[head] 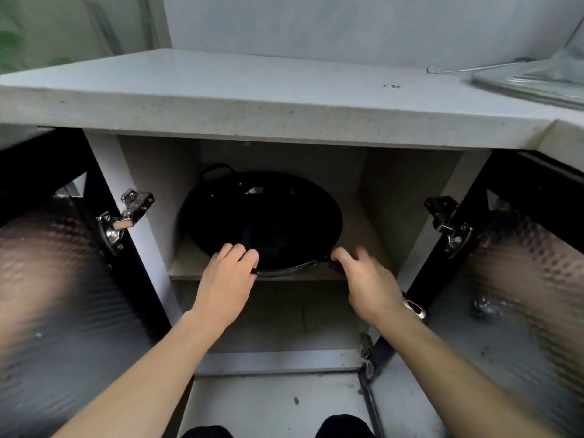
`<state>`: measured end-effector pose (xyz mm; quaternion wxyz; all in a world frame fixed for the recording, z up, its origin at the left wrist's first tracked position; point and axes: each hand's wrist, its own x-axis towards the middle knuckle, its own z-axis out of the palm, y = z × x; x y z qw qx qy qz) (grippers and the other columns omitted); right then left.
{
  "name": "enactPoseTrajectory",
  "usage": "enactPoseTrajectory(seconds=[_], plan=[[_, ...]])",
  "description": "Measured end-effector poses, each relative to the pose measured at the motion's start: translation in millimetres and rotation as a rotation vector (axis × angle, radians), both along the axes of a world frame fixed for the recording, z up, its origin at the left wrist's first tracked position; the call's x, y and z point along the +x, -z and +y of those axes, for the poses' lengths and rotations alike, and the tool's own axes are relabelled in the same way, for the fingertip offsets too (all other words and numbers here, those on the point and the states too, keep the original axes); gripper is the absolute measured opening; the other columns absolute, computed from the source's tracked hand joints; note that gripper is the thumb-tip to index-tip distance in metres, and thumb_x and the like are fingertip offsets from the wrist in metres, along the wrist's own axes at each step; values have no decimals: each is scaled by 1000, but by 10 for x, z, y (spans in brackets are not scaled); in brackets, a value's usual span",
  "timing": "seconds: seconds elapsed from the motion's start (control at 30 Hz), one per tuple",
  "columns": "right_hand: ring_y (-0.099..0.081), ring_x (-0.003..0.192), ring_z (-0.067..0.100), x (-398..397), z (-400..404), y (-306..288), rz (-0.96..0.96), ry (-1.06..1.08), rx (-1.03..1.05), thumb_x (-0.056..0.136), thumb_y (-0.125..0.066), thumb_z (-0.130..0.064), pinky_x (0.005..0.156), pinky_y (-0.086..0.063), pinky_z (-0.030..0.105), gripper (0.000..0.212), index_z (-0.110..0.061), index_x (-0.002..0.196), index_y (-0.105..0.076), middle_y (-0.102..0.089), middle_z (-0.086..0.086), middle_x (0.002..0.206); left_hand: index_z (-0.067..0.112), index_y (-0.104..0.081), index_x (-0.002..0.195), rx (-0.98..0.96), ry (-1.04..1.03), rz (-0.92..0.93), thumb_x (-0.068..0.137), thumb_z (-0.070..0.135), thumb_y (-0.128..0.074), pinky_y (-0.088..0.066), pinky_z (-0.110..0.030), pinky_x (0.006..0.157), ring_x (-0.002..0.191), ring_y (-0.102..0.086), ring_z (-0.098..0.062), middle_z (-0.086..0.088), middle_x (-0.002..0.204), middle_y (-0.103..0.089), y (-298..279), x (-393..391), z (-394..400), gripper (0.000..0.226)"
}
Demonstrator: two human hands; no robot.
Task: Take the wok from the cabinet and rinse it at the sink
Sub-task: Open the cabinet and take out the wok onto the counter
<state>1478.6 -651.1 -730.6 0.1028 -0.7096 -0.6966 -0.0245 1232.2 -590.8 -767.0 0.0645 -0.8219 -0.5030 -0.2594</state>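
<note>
Two doors of the cabinet (151, 184) stand swung wide, one to each side of the wok (262, 216), and above the wok runs the pale countertop (252, 86). Off to the upper right of the wok, a metal edge on the countertop looks to us like the rim of the sink (537, 86), though blur leaves us unsure.

We are in the first step: getting the wok out. It sits on the upper shelf (189, 263) of the cabinet, dark and round, its near rim at the shelf's front edge and its loop handle (218, 173) at the far side, toward the back wall. Below the wok the lower compartment is open and dim.

Our left hand (226, 286) is at the wok's near rim, fingers curled over the edge and gripping it. Our right hand (368, 279) is at the near right of the wok, fingers wrapped around what seems to be a dark handle stub (335, 264) at the rim; we judge it a grasp, though motion blur softens the fingertips.

Next, we judge, the move calls for drawing the wok toward us, level, clear of the shelf and under the countertop's lip without knocking it. Then we must rise and carry it up and to the right of where it sits now, to the sink.
</note>
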Motion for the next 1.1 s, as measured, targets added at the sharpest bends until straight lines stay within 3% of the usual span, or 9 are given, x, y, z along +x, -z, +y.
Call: enactPoseTrajectory(seconds=[0.23,0.4,0.57,0.77,0.9,1.1], plan=[[-52,91,29,-96,-228,-54,-3,20,-51,71,-55,14,56,-35,36,74,-30,128,-36,-41,6,111,13,-55,84,65,20,19,68,2,-79,-45,-36,64,76,-47,-25,-2,80,-50,72,-93,-184,31],[-45,95,27,-213,-511,-337,-17,24,-198,66,-55,16,53,-33,34,77,-25,129,-38,-40,6,110,15,-52,82,-96,-16,102,58,-5,-82,-40,-31,61,71,-41,-20,1,75,-45,-199,-194,-502,43],[-37,105,28,-185,-807,-845,-99,3,-349,66,-59,13,55,-39,32,79,-25,131,-36,-41,6,112,17,-49,81,-251,44,227,50,0,-87,-36,-29,59,70,-41,-19,2,75,-45,-691,-262,-891,51],[-37,110,31,-210,-1226,-1663,-87,4,-516,72,-50,15,64,-37,35,73,-23,132,-32,-41,8,117,18,-50,76,-370,78,188,53,-1,-85,-43,-31,60,71,-47,-20,3,76,-49,-1399,-263,-1369,46],[-37,111,30,-197,-1526,-2187,-47,-10,-629,69,-57,14,64,-39,35,81,-27,134,-31,-41,7,118,19,-49,77,-455,142,222,47,4,-87,-44,-29,58,72,-46,-17,6,76,-47,-1868,-302,-1728,51],[-37,111,30,-149,-1919,-2895,5,-15,-659,72,-46,16,65,-37,36,74,-27,131,-33,-41,6,115,20,-48,79,-525,188,265,59,7,-84,-47,-31,61,71,-47,-17,6,77,-47,-2576,-278,-2085,43]])
